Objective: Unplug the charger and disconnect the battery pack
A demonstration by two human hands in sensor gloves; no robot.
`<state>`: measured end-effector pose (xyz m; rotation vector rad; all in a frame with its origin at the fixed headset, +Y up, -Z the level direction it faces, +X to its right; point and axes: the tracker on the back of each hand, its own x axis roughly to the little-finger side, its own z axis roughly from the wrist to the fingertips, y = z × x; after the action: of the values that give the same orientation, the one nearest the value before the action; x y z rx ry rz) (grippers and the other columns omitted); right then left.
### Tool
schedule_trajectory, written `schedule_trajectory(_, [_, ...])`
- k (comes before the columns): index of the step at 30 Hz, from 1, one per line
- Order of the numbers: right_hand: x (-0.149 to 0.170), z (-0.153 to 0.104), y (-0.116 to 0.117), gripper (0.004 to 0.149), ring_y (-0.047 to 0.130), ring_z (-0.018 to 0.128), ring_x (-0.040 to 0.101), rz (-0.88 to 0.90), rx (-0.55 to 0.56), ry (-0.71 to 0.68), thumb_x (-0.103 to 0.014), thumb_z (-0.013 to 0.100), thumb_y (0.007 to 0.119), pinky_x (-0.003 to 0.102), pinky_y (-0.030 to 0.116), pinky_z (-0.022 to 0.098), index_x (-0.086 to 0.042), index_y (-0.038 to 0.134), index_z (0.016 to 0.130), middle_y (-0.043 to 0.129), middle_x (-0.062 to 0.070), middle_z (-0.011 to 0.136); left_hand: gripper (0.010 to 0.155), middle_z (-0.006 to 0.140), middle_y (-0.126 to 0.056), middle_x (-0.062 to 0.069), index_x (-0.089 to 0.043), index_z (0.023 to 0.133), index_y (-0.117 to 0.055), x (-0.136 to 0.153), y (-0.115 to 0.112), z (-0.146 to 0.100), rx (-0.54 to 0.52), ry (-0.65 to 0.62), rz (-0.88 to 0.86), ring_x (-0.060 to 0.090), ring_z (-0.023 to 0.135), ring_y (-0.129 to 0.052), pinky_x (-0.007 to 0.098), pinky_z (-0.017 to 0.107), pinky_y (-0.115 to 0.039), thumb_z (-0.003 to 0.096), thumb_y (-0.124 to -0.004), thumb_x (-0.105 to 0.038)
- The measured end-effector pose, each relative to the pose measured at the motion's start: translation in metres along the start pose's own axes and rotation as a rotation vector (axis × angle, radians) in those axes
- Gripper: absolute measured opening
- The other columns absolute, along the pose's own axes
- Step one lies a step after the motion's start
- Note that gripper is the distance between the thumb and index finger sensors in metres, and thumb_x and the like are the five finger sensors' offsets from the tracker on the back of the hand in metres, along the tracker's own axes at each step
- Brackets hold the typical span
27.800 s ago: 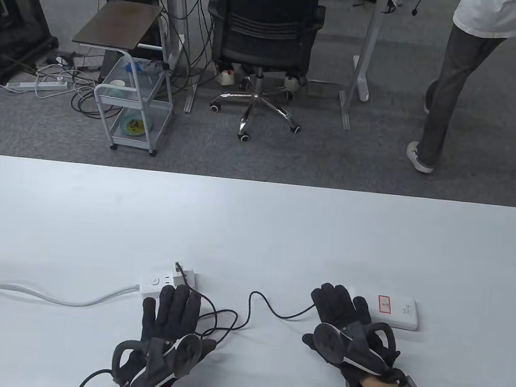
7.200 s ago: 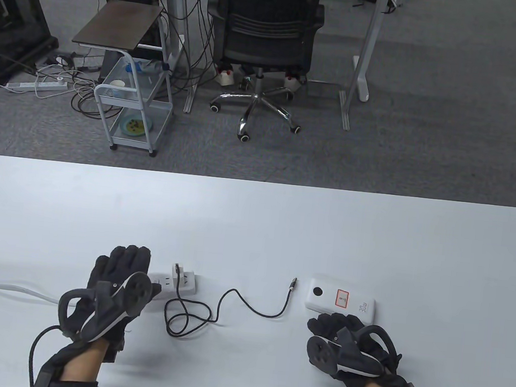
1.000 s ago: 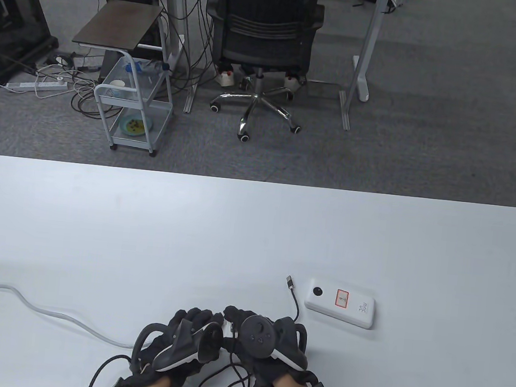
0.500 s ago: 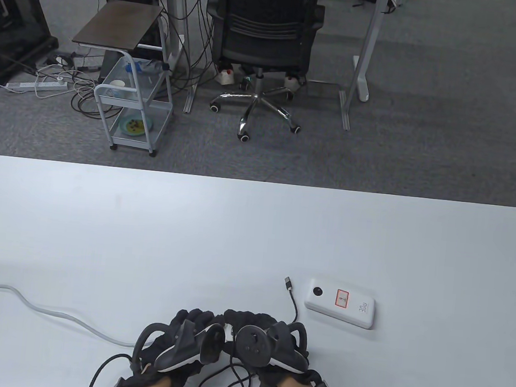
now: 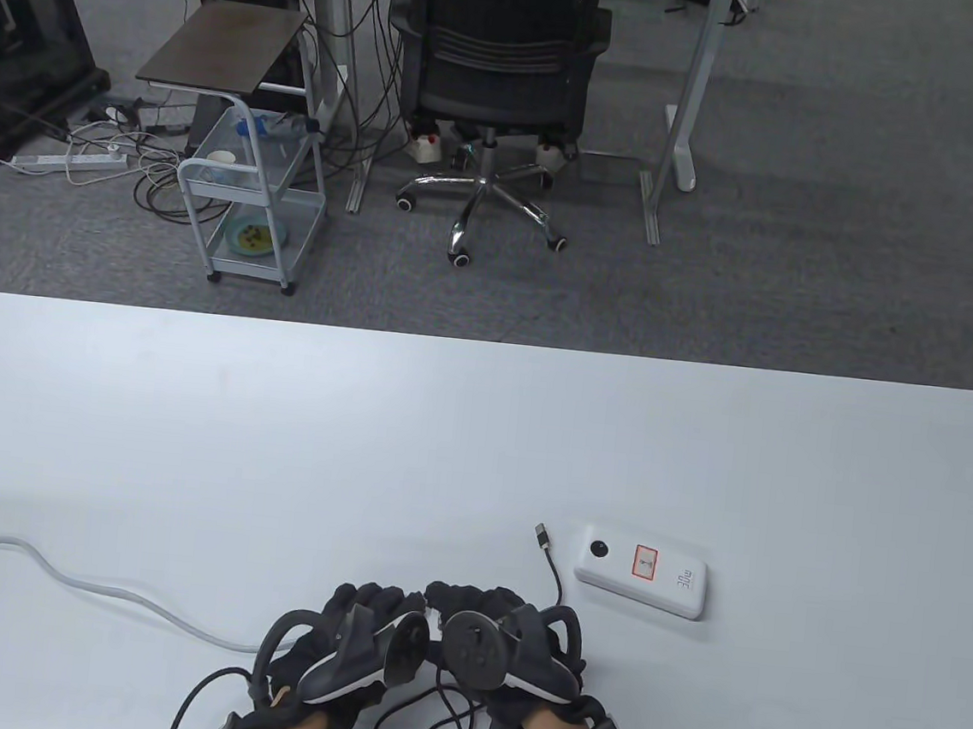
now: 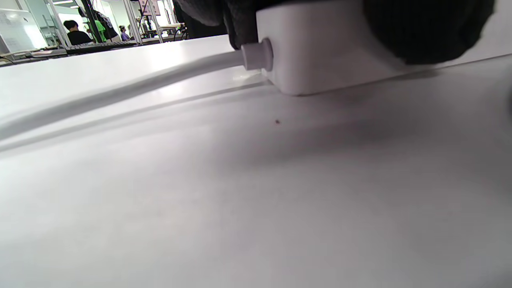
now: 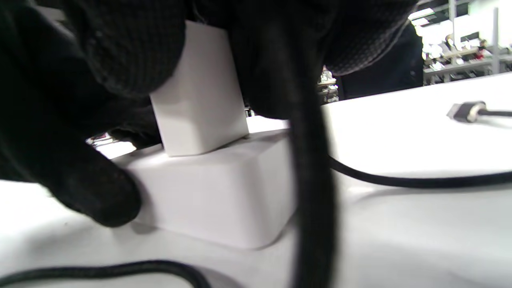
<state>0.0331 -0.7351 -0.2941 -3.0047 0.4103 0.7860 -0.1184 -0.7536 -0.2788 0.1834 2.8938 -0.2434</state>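
Both hands meet near the worktop's (image 5: 190,405) front edge: the left hand (image 5: 348,639) grips the white power strip (image 6: 320,44), while the right hand (image 5: 502,645) pinches the white charger (image 7: 198,96), which seems seated on top (partly hidden). The battery pack (image 5: 643,571) lies apart to the right, the black cable's plug (image 5: 542,534) free beside it.

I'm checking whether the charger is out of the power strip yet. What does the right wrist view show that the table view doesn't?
Only the right wrist view shows the white charger, gripped by the right hand's fingers, tilted but sitting on the power strip; whether its prongs are out is hidden. Only the table view shows the battery pack lying apart, and the left hand beside the right hand. Both show the loose cable plug on the table.
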Motion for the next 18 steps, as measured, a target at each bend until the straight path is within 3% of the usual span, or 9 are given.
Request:
schedule_trajectory(6, [-0.007,-0.005,0.001,0.071,0.091,0.076,0.025,-0.107,0.028,-0.059,-0.048,0.04,0.073,0.054,0.066,0.064,-0.017,0.059,0.102,0.081,0.009,0.097,0.079,0.117,-0.072,-0.015,-0.046,0.111,-0.056,-0.003,0.001,0.0,0.001,0.016,0.025,0.016,0.113,-0.08,0.038,0.088,-0.06,0.0385,-0.081,-0.063])
schedule_trajectory(11, [-0.002,-0.002,0.003,0.07,0.091,0.074,0.027,0.005,-0.009,0.009,-0.048,0.041,0.071,0.056,0.065,0.064,-0.013,0.059,0.101,0.081,0.012,0.095,0.079,0.118,-0.071,-0.015,-0.045,0.112,-0.056,-0.002,0.0,0.0,0.007,0.012,0.013,0.016,0.113,-0.079,0.039,0.087,-0.06,0.0389,-0.081,-0.063])
schedule_trajectory(14, [-0.011,-0.007,0.004,0.071,0.089,0.076,0.027,-0.106,0.011,-0.073,-0.046,0.042,0.07,0.056,0.065,0.064,-0.013,0.055,0.102,0.077,0.012,0.098,0.079,0.118,-0.071,-0.015,-0.046,0.112,-0.055,-0.005,0.0,-0.001,-0.002,0.021,0.047,0.016,0.113,-0.079,0.039,0.087,-0.06,0.039,-0.08,-0.063])
schedule_trajectory(16, [-0.013,-0.008,0.004,0.071,0.09,0.077,0.026,-0.157,0.025,-0.067,-0.046,0.042,0.068,0.055,0.065,0.065,-0.014,0.054,0.103,0.077,0.012,0.098,0.079,0.118,-0.07,-0.015,-0.046,0.112,-0.055,-0.005,0.0,-0.002,-0.003,0.016,0.043,0.017,0.113,-0.079,0.039,0.087,-0.06,0.0393,-0.08,-0.063])
schedule_trajectory(18, [-0.008,-0.005,0.004,0.07,0.091,0.075,0.026,-0.088,0.019,-0.01,-0.047,0.042,0.068,0.055,0.065,0.064,-0.013,0.055,0.102,0.079,0.012,0.097,0.079,0.118,-0.07,-0.015,-0.046,0.112,-0.054,-0.003,0.0,0.0,0.014,0.013,0.022,0.017,0.113,-0.078,0.039,0.088,-0.059,0.0393,-0.08,-0.063])
